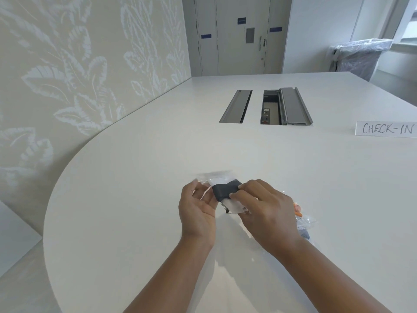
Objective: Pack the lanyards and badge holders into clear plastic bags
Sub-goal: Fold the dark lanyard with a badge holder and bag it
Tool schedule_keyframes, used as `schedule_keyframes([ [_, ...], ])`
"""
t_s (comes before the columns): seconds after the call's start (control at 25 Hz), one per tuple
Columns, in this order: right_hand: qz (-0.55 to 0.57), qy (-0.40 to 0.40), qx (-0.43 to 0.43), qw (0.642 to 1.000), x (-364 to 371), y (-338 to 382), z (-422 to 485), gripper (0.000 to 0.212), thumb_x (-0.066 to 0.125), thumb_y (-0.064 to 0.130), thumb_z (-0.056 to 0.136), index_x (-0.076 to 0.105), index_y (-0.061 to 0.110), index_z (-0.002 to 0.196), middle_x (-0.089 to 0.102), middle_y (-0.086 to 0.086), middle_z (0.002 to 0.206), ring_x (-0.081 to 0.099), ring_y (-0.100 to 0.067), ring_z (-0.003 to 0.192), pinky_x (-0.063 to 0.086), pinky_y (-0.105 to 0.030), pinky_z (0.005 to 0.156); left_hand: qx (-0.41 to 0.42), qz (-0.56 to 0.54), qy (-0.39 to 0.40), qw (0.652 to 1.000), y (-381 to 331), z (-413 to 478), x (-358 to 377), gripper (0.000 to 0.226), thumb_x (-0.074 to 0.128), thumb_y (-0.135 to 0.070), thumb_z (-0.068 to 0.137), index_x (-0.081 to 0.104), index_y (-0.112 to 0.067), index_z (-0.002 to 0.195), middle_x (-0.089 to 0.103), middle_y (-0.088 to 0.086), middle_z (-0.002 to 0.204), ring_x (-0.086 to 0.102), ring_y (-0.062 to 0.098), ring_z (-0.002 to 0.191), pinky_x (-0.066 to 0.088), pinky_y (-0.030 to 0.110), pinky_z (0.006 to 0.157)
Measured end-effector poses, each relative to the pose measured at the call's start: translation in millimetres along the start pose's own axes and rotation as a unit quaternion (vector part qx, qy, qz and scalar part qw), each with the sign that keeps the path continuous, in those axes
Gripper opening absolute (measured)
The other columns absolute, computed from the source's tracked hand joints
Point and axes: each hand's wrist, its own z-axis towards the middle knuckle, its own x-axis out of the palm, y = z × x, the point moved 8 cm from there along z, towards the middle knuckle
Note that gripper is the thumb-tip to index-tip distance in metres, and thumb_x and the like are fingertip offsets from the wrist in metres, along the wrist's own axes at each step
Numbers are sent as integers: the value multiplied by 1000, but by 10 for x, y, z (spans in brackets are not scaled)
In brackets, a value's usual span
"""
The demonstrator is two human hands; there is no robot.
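Lanyard (226,191): dark grey, folded, metal clip, frame centre.
Your right hand (267,212): pinches it.
Your left hand (198,212): grips clear bag (217,178).

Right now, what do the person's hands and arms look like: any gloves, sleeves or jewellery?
The left hand and right hand are bare: no gloves or rings show. Both forearms are uncovered to the frame edge, with no sleeve, watch or band in view.
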Motion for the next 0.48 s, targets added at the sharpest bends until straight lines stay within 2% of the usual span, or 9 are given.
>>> schedule_keyframes([
  [0.04,-9,-6,-11,1000,0,14,-2,21,77,-2,66,68,16,69,59,0,67,57,-24,59,37,-28,40,-27,-4,-6,1000,28,9,-4,19,56,-24,94,55,-7,88,66,12,86,68,23,76,57,29,67],
  [0.12,-12,-23,-31,999,-41,33,15,21,76,-5,66,68,15,67,59,-2,66,60,-26,60,39,-29,42,-60,14,2,998,62,27,6,34,66,-32,88,58,-3,103,71,15,94,72,23,80,57,33,74],
  [0.2,-19,-34,-39,998,-80,44,37,21,73,-6,68,70,15,68,58,-3,65,60,-27,60,40,-31,43,-73,35,35,996,86,43,30,54,73,-30,82,55,4,121,69,21,105,72,26,88,58,34,79],
  [0.28,-29,-42,-41,998,-106,13,50,25,68,-10,67,71,14,70,59,-3,66,62,-28,62,42,-32,44,-84,49,83,992,141,9,93,62,74,-28,84,51,9,128,68,22,112,69,29,96,58,35,83],
  [0.4,-34,-68,-39,996,-185,-30,54,29,55,-8,80,71,12,69,61,-4,66,65,-28,64,43,-32,44,-93,85,165,978,223,-90,232,50,69,-22,87,57,7,127,66,23,123,65,34,112,54,37,91],
  [0.48,-38,-79,-35,996,-223,-30,63,37,45,-5,88,70,12,65,60,-3,65,68,-28,68,44,-32,45,-92,105,196,971,268,-134,279,38,66,-13,89,61,4,124,65,23,125,63,33,116,52,36,95],
])
